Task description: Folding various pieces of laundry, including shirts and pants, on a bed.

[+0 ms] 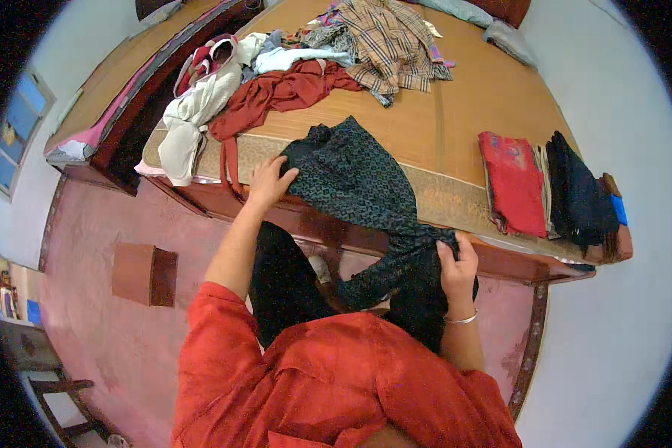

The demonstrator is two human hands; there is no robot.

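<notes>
A dark green and black patterned garment (358, 175) lies partly on the bed's near edge, and one part of it hangs down over my lap. At its left edge my left hand (270, 181) touches the cloth, thumb and fingers apart. My right hand (459, 270), with a bangle at the wrist, is closed on a bunched right end of the same garment, thumb on top. Some of the fingertips of both hands are hidden by cloth.
A heap of loose clothes lies farther back: a checked shirt (392, 45), a rust-red garment (276, 97) and a cream one (190, 123). Folded red (517, 183) and black clothes (579, 190) stand at the bed's right. A brown box-like block (134, 272) is on the floor.
</notes>
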